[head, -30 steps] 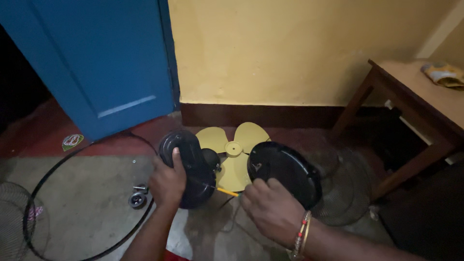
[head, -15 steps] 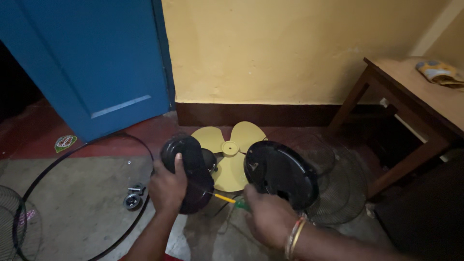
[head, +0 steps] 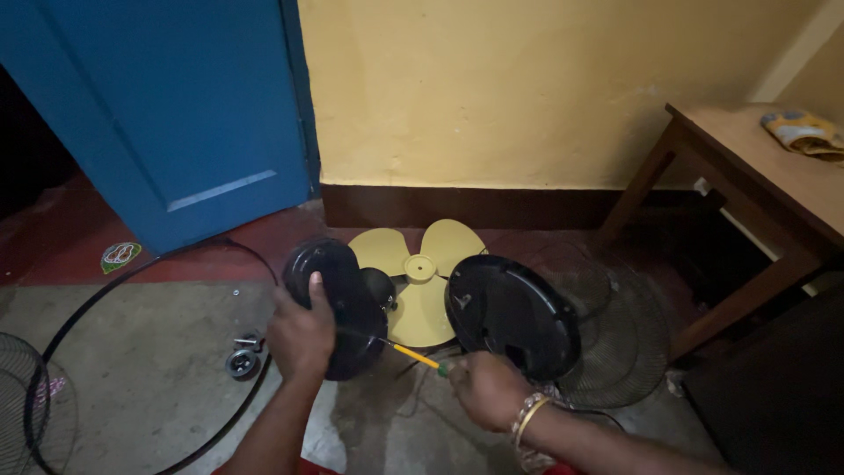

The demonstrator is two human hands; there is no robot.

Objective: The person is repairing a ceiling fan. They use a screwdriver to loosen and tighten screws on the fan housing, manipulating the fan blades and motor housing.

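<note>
The left hand (head: 303, 332) wraps over the rim of the black motor housing (head: 338, 303), fingers curled around its glossy, rounded plastic shell at mid-frame. It looks dense and heavy for its bulk, and smooth enough to slip, so the edge seems the safest hold. At three o'clock from it leans a round black cover (head: 512, 315), stiff and dished; behind, at twelve o'clock, lies a pale yellow fan blade (head: 420, 273), thin and probably brittle. The right hand (head: 488, 387) closes on a slim yellow-shafted screwdriver (head: 413, 354), its tip at the housing.
</note>
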